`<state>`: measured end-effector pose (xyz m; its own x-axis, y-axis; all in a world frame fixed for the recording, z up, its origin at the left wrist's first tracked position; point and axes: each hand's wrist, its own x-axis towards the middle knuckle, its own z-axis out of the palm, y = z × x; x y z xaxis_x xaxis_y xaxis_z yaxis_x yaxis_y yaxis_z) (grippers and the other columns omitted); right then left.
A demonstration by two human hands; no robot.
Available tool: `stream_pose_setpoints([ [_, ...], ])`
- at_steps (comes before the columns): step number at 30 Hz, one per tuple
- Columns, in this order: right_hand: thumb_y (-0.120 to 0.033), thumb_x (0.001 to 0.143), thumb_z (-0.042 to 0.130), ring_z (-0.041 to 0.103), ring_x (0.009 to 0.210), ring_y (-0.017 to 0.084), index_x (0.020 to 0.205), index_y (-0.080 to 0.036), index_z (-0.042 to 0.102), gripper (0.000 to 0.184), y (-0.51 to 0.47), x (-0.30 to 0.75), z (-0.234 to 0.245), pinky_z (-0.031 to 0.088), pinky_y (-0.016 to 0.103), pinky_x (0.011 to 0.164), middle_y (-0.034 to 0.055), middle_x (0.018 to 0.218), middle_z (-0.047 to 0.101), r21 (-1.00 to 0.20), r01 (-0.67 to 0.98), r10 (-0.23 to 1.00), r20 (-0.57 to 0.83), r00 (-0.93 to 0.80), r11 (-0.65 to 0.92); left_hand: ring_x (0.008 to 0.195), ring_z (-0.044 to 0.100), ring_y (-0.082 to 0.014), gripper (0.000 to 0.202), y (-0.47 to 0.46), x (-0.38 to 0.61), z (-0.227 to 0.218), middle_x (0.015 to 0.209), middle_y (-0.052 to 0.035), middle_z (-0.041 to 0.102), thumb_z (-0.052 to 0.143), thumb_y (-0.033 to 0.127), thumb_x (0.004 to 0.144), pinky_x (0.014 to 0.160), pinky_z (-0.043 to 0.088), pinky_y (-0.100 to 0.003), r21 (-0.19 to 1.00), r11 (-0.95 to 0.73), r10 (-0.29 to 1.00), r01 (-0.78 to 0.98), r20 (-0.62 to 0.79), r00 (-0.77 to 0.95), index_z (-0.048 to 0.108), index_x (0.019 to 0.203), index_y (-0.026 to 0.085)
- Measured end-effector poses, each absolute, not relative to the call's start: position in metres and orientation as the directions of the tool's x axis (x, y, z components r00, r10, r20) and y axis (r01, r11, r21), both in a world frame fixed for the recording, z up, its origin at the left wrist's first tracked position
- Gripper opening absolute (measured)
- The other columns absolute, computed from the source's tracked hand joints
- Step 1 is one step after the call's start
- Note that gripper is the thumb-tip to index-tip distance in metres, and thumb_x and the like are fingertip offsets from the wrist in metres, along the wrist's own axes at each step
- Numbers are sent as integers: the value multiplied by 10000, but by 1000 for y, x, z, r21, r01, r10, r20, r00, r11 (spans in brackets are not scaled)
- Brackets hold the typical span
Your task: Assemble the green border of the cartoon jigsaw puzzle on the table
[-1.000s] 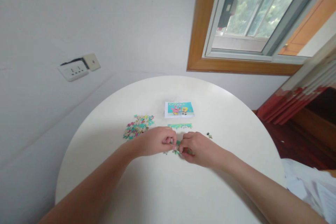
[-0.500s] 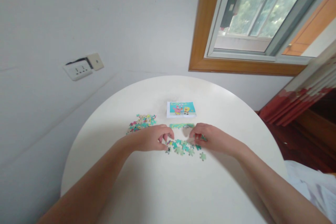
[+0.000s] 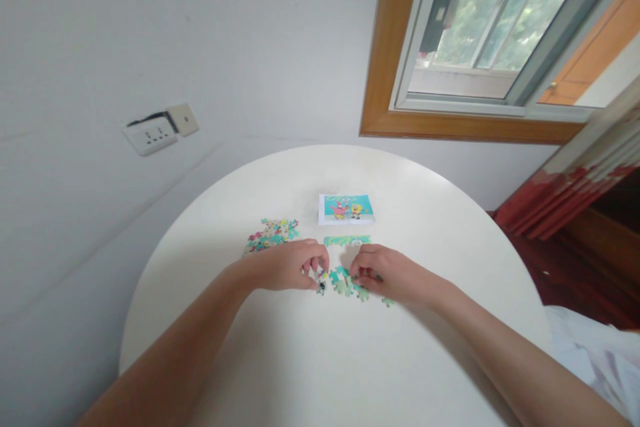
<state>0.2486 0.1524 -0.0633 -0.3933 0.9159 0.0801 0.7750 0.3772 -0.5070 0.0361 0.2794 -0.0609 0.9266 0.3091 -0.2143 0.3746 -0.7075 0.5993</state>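
Note:
My left hand (image 3: 299, 265) hovers at the left end of a loose group of green jigsaw puzzle pieces (image 3: 343, 287), fingers curled with a gap between thumb and forefinger. Just by its thumb lies a pale puzzle piece with a black spot (image 3: 321, 287). On the group's right side, my right hand (image 3: 383, 272) has its fingertips pinched down among the pieces; the puzzle piece at its fingers is mostly hidden. Beyond both hands lies a joined strip of puzzle (image 3: 345, 240), green with a pale round patch at its right.
A picture card or box (image 3: 347, 209) with cartoon figures sits farther back. A heap of mixed puzzle pieces (image 3: 270, 233) lies behind my left forearm. The round white table (image 3: 300, 360) meets a wall with a socket (image 3: 153, 135); a window (image 3: 480, 33) is at the right.
My right hand has moved left and slightly nearer to me, over the green pieces, uncovering the right end of the strip. My left hand has barely moved.

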Motion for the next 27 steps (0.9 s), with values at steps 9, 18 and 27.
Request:
stream_pose_setpoints([
  [9, -98, 788, 533, 579, 759, 142, 973, -188, 669, 247, 152, 263, -64, 442, 241, 706, 37, 855, 642, -539, 782, 945, 93, -313, 312, 745, 515, -129, 261, 278, 36, -58, 831, 3, 529, 605, 194, 680, 670, 418, -210, 618, -695, 299, 367, -215, 930, 584, 940, 187],
  [18, -87, 800, 525, 591, 793, 145, 897, -180, 693, 214, 153, 259, -62, 447, 237, 709, 39, 846, 671, -535, 764, 922, 84, -377, 361, 753, 513, -125, 282, 282, 34, -61, 849, 1, 530, 609, 187, 681, 682, 423, -205, 634, -694, 269, 340, -210, 940, 585, 963, 187],
  [27, -37, 772, 548, 611, 820, 146, 899, -180, 700, 244, 149, 259, -53, 468, 245, 741, 52, 884, 676, -571, 728, 900, 45, -434, 380, 761, 515, -131, 278, 281, 35, -58, 847, -1, 530, 607, 200, 686, 681, 429, -208, 614, -705, 280, 355, -219, 935, 588, 963, 190],
])
